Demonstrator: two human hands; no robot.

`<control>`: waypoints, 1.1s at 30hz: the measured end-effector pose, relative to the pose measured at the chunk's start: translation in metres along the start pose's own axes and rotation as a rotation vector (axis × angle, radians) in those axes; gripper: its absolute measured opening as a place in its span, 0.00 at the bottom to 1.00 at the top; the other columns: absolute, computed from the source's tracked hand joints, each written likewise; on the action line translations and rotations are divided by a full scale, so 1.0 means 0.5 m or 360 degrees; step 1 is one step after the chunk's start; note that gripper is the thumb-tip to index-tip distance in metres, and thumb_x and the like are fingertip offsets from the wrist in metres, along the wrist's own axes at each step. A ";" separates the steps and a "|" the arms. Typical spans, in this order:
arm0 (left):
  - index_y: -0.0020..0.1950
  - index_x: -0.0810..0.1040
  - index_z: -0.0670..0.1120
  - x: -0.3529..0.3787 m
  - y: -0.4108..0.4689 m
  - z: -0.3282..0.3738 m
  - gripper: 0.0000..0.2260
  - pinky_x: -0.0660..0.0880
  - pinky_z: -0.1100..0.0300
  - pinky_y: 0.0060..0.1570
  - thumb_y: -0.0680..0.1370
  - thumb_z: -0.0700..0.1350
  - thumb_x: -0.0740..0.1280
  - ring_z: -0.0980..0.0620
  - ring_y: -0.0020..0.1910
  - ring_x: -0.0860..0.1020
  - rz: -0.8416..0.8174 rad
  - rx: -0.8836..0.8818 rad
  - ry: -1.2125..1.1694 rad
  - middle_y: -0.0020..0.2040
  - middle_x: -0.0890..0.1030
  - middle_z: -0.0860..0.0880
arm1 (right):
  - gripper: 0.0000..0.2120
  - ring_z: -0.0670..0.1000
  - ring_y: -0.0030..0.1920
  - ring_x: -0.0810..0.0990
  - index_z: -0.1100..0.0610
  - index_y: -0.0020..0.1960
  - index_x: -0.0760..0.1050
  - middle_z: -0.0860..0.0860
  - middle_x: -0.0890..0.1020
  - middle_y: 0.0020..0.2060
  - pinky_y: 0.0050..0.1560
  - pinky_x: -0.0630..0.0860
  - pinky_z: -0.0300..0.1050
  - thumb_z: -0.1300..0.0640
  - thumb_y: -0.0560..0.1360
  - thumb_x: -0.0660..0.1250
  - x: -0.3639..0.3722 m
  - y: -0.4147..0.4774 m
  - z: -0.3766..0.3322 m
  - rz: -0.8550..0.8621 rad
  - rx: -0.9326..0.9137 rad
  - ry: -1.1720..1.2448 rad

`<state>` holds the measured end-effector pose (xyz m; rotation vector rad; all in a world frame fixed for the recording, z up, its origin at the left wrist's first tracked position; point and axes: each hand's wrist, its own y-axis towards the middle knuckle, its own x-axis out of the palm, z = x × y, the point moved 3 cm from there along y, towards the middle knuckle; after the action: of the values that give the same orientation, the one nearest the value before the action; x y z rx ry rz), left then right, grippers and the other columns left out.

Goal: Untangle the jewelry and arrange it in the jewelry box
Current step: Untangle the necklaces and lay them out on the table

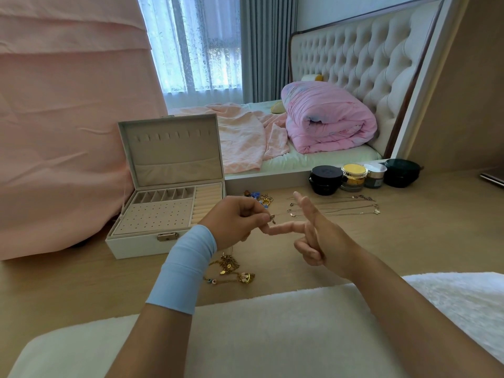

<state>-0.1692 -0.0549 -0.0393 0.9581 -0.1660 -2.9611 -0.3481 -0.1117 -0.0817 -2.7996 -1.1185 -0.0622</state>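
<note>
White fleece (pixel 272 336) edges the wooden tabletop (pixel 409 241); left fingers (pixel 258 217) pinch perhaps a charm (pixel 272 220), right fingers (pixel 283 230) splayed, before a mirror (pixel 272 126).

A white box (pixel 136 245) stands open on the left, lid upright, beige-lined inside. Just right of it sits a cluster of blue and gold rings (pixel 260 199). Further right, thin necklaces (pixel 332 207) lie in straight rows. A gold tangle (pixel 231 268) lies nearer, and the left hand (pixel 237 219) pinches a small gold piece (pixel 272 219).
</note>
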 end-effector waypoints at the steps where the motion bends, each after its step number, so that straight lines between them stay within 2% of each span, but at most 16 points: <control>1: 0.47 0.81 0.46 0.001 0.000 0.001 0.05 0.73 0.63 0.32 0.80 0.42 0.66 0.54 0.27 0.72 -0.0004 0.0000 -0.0038 0.38 0.85 0.50 | 0.33 0.46 0.23 0.61 0.39 0.78 0.53 0.55 0.85 0.58 0.23 0.58 0.37 0.29 0.76 0.48 -0.001 -0.001 0.004 -0.0010 0.0022 -0.0035; 4: 0.48 0.81 0.43 0.001 0.002 -0.001 0.06 0.69 0.70 0.31 0.80 0.41 0.65 0.61 0.26 0.72 0.0003 -0.0012 0.0000 0.32 0.80 0.53 | 0.34 0.47 0.23 0.63 0.48 0.75 0.66 0.55 0.86 0.55 0.24 0.59 0.40 0.30 0.77 0.45 -0.002 0.000 0.009 0.0004 0.0043 -0.0156; 6: 0.48 0.82 0.43 -0.001 0.002 -0.006 0.06 0.69 0.70 0.33 0.80 0.41 0.65 0.60 0.27 0.71 0.0009 -0.0022 0.0014 0.31 0.77 0.53 | 0.33 0.47 0.24 0.67 0.50 0.69 0.74 0.53 0.86 0.54 0.25 0.59 0.40 0.31 0.79 0.45 -0.008 0.002 0.009 0.0059 0.0056 -0.0203; 8: 0.48 0.82 0.44 -0.003 0.002 -0.010 0.06 0.70 0.68 0.33 0.80 0.42 0.65 0.59 0.28 0.70 0.0011 -0.0039 0.0008 0.31 0.75 0.52 | 0.30 0.48 0.26 0.71 0.56 0.59 0.81 0.53 0.87 0.51 0.25 0.61 0.40 0.36 0.82 0.50 -0.019 -0.002 0.004 0.0114 0.0102 -0.0299; 11: 0.46 0.82 0.46 -0.001 0.002 -0.011 0.07 0.70 0.67 0.33 0.80 0.42 0.65 0.58 0.27 0.69 -0.0031 -0.0079 0.0016 0.31 0.75 0.51 | 0.14 0.48 0.28 0.74 0.59 0.53 0.83 0.55 0.87 0.45 0.24 0.66 0.39 0.51 0.82 0.63 -0.039 -0.013 -0.003 0.0170 0.0122 -0.0478; 13: 0.44 0.81 0.48 0.003 0.000 -0.010 0.09 0.72 0.64 0.35 0.81 0.43 0.64 0.56 0.28 0.72 -0.0096 -0.0107 0.0007 0.32 0.78 0.53 | 0.07 0.48 0.33 0.79 0.56 0.54 0.83 0.54 0.86 0.43 0.28 0.71 0.39 0.59 0.81 0.66 -0.052 -0.017 -0.007 0.0368 0.0099 -0.0605; 15: 0.44 0.81 0.48 0.008 0.000 -0.009 0.09 0.72 0.64 0.36 0.81 0.44 0.63 0.55 0.31 0.75 -0.0138 -0.0125 0.0032 0.34 0.80 0.54 | 0.11 0.47 0.41 0.82 0.54 0.57 0.81 0.50 0.85 0.46 0.36 0.75 0.36 0.64 0.81 0.64 -0.057 -0.015 -0.011 0.0669 -0.0023 -0.0895; 17: 0.45 0.81 0.47 0.015 0.000 -0.007 0.09 0.74 0.63 0.37 0.82 0.44 0.63 0.55 0.33 0.77 -0.0162 -0.0128 0.0066 0.36 0.81 0.53 | 0.12 0.45 0.47 0.82 0.50 0.57 0.81 0.45 0.84 0.49 0.39 0.76 0.31 0.63 0.80 0.64 -0.036 -0.019 -0.022 0.0796 -0.0264 -0.1114; 19: 0.47 0.81 0.46 0.021 0.001 -0.004 0.09 0.76 0.59 0.40 0.82 0.44 0.63 0.55 0.34 0.77 -0.0173 -0.0118 0.0072 0.37 0.82 0.53 | 0.09 0.43 0.46 0.81 0.49 0.55 0.82 0.43 0.84 0.46 0.42 0.77 0.31 0.59 0.79 0.67 -0.007 -0.021 -0.028 0.0656 -0.0472 -0.1108; 22: 0.47 0.81 0.45 0.023 0.002 -0.006 0.09 0.78 0.56 0.42 0.82 0.44 0.63 0.54 0.34 0.78 -0.0164 -0.0100 0.0047 0.38 0.82 0.51 | 0.04 0.46 0.43 0.84 0.50 0.51 0.84 0.46 0.86 0.42 0.46 0.82 0.41 0.54 0.76 0.73 0.021 -0.020 -0.023 0.0417 -0.0586 -0.0925; 25: 0.46 0.81 0.45 0.024 0.002 -0.010 0.10 0.79 0.55 0.44 0.82 0.45 0.62 0.53 0.35 0.79 -0.0175 -0.0118 0.0038 0.38 0.82 0.50 | 0.06 0.46 0.42 0.86 0.53 0.49 0.86 0.47 0.87 0.40 0.45 0.83 0.41 0.55 0.72 0.77 0.020 -0.015 -0.014 0.0418 -0.0590 -0.0794; 29: 0.46 0.81 0.45 0.028 0.003 -0.011 0.10 0.79 0.56 0.44 0.82 0.45 0.62 0.53 0.35 0.79 -0.0196 -0.0138 0.0027 0.38 0.82 0.51 | 0.05 0.47 0.40 0.85 0.53 0.48 0.86 0.49 0.87 0.39 0.43 0.81 0.40 0.60 0.76 0.73 0.016 -0.008 -0.007 0.0377 -0.0569 -0.0711; 33: 0.47 0.81 0.44 0.028 0.005 -0.012 0.10 0.78 0.56 0.42 0.82 0.44 0.62 0.53 0.33 0.77 -0.0155 -0.0146 0.0031 0.36 0.81 0.51 | 0.07 0.48 0.36 0.83 0.54 0.48 0.85 0.50 0.86 0.37 0.39 0.78 0.37 0.59 0.80 0.68 0.009 -0.003 -0.001 0.0417 -0.0478 -0.0695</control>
<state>-0.1771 -0.0586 -0.0519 1.0115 0.0174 -3.0149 -0.3458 -0.1073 -0.0808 -3.3103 -0.8559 0.4642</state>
